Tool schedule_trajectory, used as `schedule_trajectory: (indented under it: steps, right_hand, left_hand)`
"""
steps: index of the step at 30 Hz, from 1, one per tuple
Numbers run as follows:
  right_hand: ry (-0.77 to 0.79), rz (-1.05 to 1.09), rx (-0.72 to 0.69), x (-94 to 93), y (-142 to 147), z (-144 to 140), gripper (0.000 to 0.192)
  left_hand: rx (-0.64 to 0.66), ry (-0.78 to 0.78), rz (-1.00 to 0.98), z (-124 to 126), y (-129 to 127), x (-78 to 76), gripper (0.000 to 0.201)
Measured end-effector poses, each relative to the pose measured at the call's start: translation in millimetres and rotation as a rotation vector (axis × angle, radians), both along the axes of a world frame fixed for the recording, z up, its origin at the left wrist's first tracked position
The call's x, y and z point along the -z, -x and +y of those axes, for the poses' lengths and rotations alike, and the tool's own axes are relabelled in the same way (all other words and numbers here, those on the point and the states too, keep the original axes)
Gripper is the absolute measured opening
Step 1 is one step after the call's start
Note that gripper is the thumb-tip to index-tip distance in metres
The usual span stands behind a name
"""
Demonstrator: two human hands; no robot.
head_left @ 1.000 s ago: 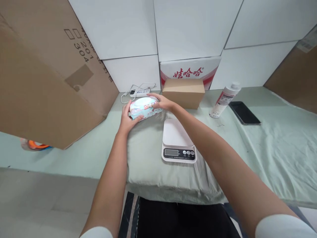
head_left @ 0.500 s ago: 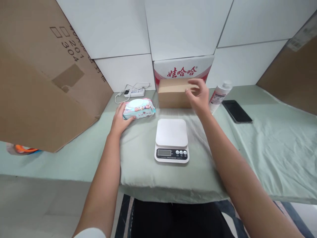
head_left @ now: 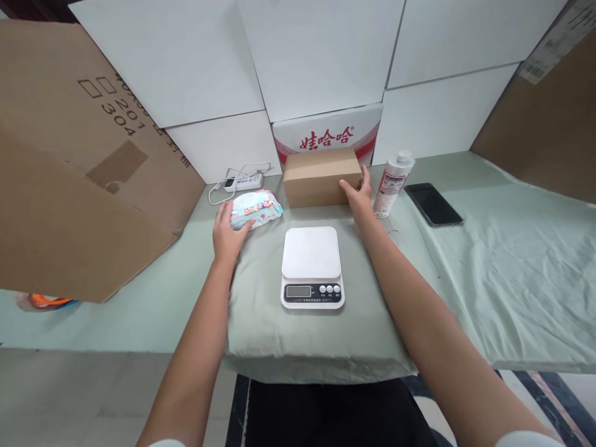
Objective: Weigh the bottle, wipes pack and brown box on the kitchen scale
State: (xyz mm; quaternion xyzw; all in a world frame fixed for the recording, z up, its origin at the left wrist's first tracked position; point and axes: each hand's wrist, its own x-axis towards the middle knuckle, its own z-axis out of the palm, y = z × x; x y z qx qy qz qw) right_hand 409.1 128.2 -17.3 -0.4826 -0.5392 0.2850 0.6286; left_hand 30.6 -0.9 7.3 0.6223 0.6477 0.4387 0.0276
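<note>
1. Keep white digital kitchen scale [head_left: 311, 266] level on green cushion [head_left: 261, 323].
2. Rest left hand [head_left: 226, 233], grip open, against pastel wipes pack [head_left: 255, 208].
3. Wrap right hand [head_left: 358, 194], grip half-closed, squarely around brown cardboard box [head_left: 321, 176] end beside white bottle [head_left: 392, 184].

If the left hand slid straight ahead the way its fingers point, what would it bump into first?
The wet-wipes pack: the left hand already touches its near edge. Beyond it lies the white power strip, though depth is unclear.
</note>
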Motion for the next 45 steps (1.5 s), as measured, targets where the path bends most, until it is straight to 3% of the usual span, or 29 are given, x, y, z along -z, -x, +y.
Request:
schedule_trajectory:
  steps: [4, 7, 9, 12, 15, 19, 22, 24, 26, 28, 31, 35, 45]
  right_hand:
    - [-0.031, 0.005, -0.014, 2.4, 1.9, -3.7, 0.110]
    - [-0.039, 0.010, -0.019, 0.3, 4.0, -9.7, 0.100]
    - [-0.045, -0.004, -0.014, -3.0, 4.9, -15.2, 0.096]
    - [-0.049, -0.076, -0.003, -11.5, 5.3, -24.0, 0.092]
    - [-0.082, -0.134, 0.006, -28.5, 7.4, -32.5, 0.084]
    - [-0.139, -0.199, -0.019, -70.4, 18.9, -53.3, 0.080]
    - [-0.231, -0.280, -0.073, -102.4, 26.4, -86.4, 0.084]
    - [-0.321, -0.344, -0.117, -110.9, 24.2, -116.7, 0.086]
    - [-0.397, -0.410, -0.135, -104.2, 15.2, -149.2, 0.090]
    - [-0.445, -0.449, -0.117, -85.1, 3.1, -178.6, 0.098]
    - [-0.457, -0.476, -0.094, -50.9, -10.8, -208.9, 0.106]
    - [-0.429, -0.418, -0.074, -27.2, -11.0, -222.2, 0.104]
    - [-0.444, -0.388, -0.087, -15.5, -6.4, -215.6, 0.099]
  left_hand:
    - [0.015, -0.075, 0.045, 6.5, -20.3, -16.5, 0.080]
    - [0.120, -0.092, 0.105, 33.8, -49.4, -34.7, 0.065]
    - [0.158, 0.015, 0.117, 59.4, -72.8, -42.3, 0.059]
    - [0.220, 0.146, 0.120, 90.7, -102.7, -43.7, 0.063]
    - [0.285, 0.070, 0.055, 96.2, -114.3, -42.4, 0.074]
    - [0.287, -0.140, -0.078, 60.4, -103.8, -53.9, 0.091]
    - [0.311, -0.233, -0.217, 7.8, -92.6, -63.3, 0.099]
    - [0.332, -0.237, -0.292, -34.0, -88.7, -60.9, 0.101]
    - [0.321, -0.210, -0.334, -74.9, -88.2, -49.2, 0.102]
    - [0.317, -0.153, -0.365, -108.7, -91.0, -30.6, 0.101]
    - [0.329, -0.089, -0.394, -138.5, -97.8, -1.3, 0.098]
    - [0.376, -0.037, -0.407, -144.7, -102.2, 18.8, 0.094]
    - [0.498, 0.005, -0.539, -133.8, -91.2, 30.8, 0.094]
